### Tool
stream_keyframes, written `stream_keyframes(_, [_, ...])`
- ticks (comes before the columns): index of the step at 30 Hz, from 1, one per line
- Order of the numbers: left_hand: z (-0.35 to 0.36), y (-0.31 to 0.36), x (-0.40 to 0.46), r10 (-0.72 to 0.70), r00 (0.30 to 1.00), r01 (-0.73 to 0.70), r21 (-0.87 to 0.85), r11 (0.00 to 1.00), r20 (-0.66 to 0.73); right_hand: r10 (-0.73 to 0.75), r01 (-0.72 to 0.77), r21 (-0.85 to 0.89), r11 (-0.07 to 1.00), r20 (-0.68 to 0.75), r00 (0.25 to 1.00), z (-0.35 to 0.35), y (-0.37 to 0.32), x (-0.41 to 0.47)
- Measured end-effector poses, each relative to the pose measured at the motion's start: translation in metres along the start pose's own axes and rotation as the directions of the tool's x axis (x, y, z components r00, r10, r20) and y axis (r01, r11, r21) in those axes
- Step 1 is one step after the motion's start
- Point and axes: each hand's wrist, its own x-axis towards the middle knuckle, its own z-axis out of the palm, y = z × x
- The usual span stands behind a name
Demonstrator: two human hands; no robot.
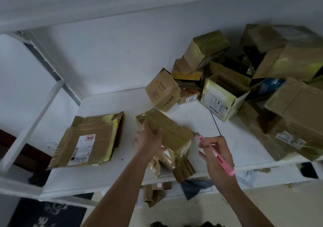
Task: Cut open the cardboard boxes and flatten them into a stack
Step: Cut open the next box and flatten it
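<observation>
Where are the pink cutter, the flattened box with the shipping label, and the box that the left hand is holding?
pink cutter (220, 156): head view, middle of the pink handle in the right hand.
flattened box (90, 139): head view, brown face beside its white label.
held box (167, 127): head view, taped top face, right of the left hand's fingers.

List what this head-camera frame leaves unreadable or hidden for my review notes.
- Pink cutter: blade tip by the held box is too small and blurred to tell whether it is extended.
- Shipping label on the flattened box: print too small.
- Pile of boxes: cut off by the right edge, motion-blurred.
- Held box's near side: covered by the left hand.
</observation>
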Motion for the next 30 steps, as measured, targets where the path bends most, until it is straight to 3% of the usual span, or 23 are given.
stream_keyframes(3, [0.012,0.000,-0.012,0.123,0.991,-0.102,0.296,0.950,-0.052,0.007,-0.004,0.074,0.997,-0.042,0.999,0.007,0.004,-0.004])
stream_keyframes(7, [0.008,-0.008,-0.015,0.355,0.932,-0.239,0.614,0.752,-0.072,0.052,-0.045,0.184,0.982,-0.034,0.998,0.011,0.000,0.010])
stream_keyframes(10, [0.003,-0.012,-0.005,0.569,0.822,-0.441,0.650,0.618,0.017,0.135,-0.130,0.262,0.956,-0.003,0.991,0.013,-0.001,0.030])
stream_keyframes(13, [0.002,-0.018,0.005,0.543,0.824,-0.539,0.518,0.665,0.161,0.186,-0.173,0.368,0.914,0.000,0.983,0.012,0.000,0.040])
stream_keyframes(18, [-0.002,-0.031,0.010,0.406,0.899,-0.406,0.665,0.627,0.166,0.246,-0.186,0.477,0.859,-0.066,0.967,0.016,0.011,0.034])
stream_keyframes(22, [0.005,-0.028,0.002,0.557,0.827,-0.388,0.798,0.461,0.080,0.251,-0.215,0.477,0.852,-0.012,0.968,0.019,0.010,0.046])
stream_keyframes(25, [0.009,-0.026,0.003,0.514,0.844,-0.393,0.829,0.398,0.153,0.284,-0.242,0.456,0.856,-0.026,0.958,0.016,0.009,0.057])
stream_keyframes(28, [0.007,-0.030,0.005,0.490,0.847,-0.357,0.904,0.237,0.206,0.261,-0.203,0.417,0.886,-0.088,0.961,0.009,0.012,0.049])
stream_keyframes(30, [0.006,-0.033,0.005,0.479,0.845,-0.383,0.894,0.231,0.238,0.239,-0.178,0.405,0.897,-0.105,0.965,0.005,0.016,0.036])
